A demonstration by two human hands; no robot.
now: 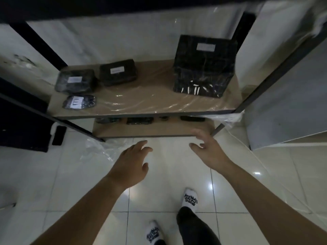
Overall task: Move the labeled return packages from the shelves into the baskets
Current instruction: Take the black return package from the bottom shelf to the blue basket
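Two empty hands before a rack of black packages.
Left hand [131, 160] and right hand [206, 149] hover with loose fingers, holding nothing, over the floor [70, 174] near the lower shelf [159, 131] edge. The film-covered upper shelf [150, 96] carries a box [203, 68] at right and two packages [76, 82] and a packet [80, 102] at left, with bare board between. Their white labels are blurred, and the print on the sock [190, 200] is unreadable.

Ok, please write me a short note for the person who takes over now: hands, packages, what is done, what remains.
Left hand and right hand: both open, holding nothing, in front of the shelf.
That shelf holds large black package, dark labeled package, wrapped package, small packet.
More dark packages on lower shelf.
Baskets not in view.
Done: cannot tell. Left: move all these packages.
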